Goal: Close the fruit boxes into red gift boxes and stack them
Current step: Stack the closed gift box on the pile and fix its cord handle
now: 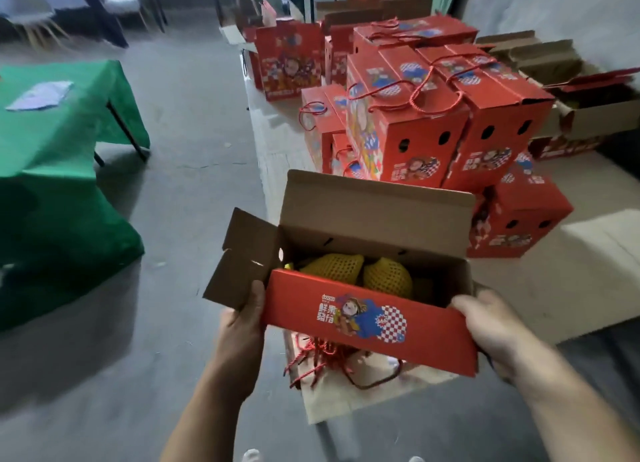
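One head-worn camera looks forward and down, close over the hands.

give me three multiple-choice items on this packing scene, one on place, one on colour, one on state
1. Where does the stack of closed boxes stand?
A. beyond the held box
B. on the green table
C. under a chair

2. What colour are the fruit nets?
A. white
B. yellow
C. blue

3. How is the held box?
A. taped shut
B. crushed flat
C. open, flaps up

Key: A, the stack sits past the open box; B, yellow mesh shows inside; C, the flaps stand up while the left hand and right hand grip its ends.
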Tool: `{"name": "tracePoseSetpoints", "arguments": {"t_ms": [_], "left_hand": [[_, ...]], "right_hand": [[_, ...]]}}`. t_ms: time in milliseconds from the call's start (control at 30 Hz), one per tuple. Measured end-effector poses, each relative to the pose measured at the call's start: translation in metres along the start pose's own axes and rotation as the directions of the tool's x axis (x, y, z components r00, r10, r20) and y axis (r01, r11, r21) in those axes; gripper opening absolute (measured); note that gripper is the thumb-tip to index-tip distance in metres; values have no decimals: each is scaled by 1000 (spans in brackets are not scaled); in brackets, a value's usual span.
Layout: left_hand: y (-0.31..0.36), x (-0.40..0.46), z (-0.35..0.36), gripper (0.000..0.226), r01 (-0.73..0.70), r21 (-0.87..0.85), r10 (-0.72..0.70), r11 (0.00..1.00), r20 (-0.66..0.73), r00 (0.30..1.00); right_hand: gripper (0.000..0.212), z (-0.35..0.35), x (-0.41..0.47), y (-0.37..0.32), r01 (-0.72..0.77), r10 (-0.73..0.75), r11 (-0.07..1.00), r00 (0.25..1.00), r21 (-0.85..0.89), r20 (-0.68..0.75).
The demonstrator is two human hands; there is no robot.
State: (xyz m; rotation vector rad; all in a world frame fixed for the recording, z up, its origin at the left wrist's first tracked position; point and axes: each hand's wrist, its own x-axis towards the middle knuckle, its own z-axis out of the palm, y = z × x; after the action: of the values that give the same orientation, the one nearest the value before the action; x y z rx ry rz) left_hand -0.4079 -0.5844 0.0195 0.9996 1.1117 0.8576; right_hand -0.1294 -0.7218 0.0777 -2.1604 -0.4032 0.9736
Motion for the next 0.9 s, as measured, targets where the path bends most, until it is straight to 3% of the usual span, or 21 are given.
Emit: {"name": "tracePoseSetpoints", "arguments": {"t_ms": [200,367,500,600,733,900], "left_hand": [[43,48,-99,63,-11,66,5,998,90,996],[63,89,-133,50,-5,83,-6,997,134,991],[72,142,-136,48,31,104,-46,994,149,988],[78,186,-129,44,36,114,-56,993,179,982],[93,255,-113,58,11,154,-48,988,238,970],[120,336,-77,50,29,156,-61,987,204,977]], "right_hand": [[20,97,-35,-29,-33,34,997,999,76,-17],[17,150,-40,-46,-101,111,985,992,142,-63],[6,174,-15,-59,-131,154,969,983,210,-96],[8,188,16,-70,-156,194,956,971,249,-136],[11,205,66,-98,-197,253,922,958,332,-132],[15,226,110,-144,-205,306,861,940,465,-152]]}}
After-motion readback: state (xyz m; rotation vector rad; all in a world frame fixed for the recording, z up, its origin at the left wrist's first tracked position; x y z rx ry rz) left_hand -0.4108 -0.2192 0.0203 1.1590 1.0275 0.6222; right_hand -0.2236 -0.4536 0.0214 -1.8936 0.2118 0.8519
